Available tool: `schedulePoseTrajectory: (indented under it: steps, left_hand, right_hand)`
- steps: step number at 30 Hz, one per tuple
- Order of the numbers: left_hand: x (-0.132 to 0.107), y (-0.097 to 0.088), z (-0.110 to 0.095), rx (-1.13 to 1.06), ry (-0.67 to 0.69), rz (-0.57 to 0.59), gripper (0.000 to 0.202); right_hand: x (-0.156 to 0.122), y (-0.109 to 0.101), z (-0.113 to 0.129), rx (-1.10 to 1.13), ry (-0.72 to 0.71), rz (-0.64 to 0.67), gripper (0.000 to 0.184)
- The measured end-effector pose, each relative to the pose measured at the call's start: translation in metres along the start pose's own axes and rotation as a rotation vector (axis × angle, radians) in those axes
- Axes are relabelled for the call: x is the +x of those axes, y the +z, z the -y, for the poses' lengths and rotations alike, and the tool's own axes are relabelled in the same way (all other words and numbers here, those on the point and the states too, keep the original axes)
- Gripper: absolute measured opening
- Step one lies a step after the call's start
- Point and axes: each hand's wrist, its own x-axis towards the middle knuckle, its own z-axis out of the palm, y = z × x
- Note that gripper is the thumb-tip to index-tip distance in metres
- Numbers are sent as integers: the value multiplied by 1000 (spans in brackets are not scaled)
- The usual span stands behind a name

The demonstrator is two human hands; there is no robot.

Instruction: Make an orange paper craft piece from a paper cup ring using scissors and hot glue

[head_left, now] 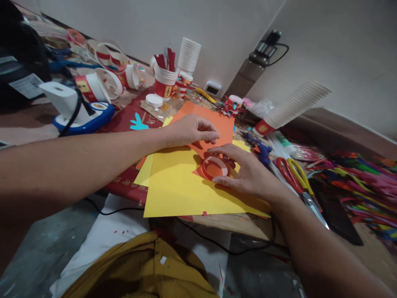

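A small red paper ring (214,167), pale on its inside, sits on a piece of orange paper on top of the yellow sheet (176,186). My right hand (245,167) curves around its right side, with the thumb in front and the fingers behind. Farther up, my left hand (197,129) is over the orange sheet (223,123). Its fingers are curled and the thumb is pressed near them; anything between the fingertips is too small to make out.
At right lie red and yellow scissors (294,178), a blue glue gun (262,150) and colourful pipe cleaners (362,186). Stacked paper cups (294,108) lean near a water bottle (251,68). Leftward are cut cups (93,87) and a blue-white device (83,116).
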Motion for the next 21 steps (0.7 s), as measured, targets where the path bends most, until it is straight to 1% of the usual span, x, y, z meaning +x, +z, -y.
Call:
schedulePoseTrajectory:
  steps: [11,14,17,19,21]
  left_hand:
    - [1,-1,5,-17,7,28,36]
    - [1,-2,3,-6,45,67,35]
    - [-1,-2,-4,18,95,136,35]
    - [-1,-2,-9,47,140,168,35]
    - [-1,-3,-13,93,188,167,36]
  right_hand:
    - [-1,0,4,-8,19,9,55]
    - [-1,2,3,-13,23,-1,59]
    - [-2,3,4,-27,43,-23,65]
    - [-2,3,5,-35,64,-30,65]
    - [-2,2,6,-37,74,-26,63]
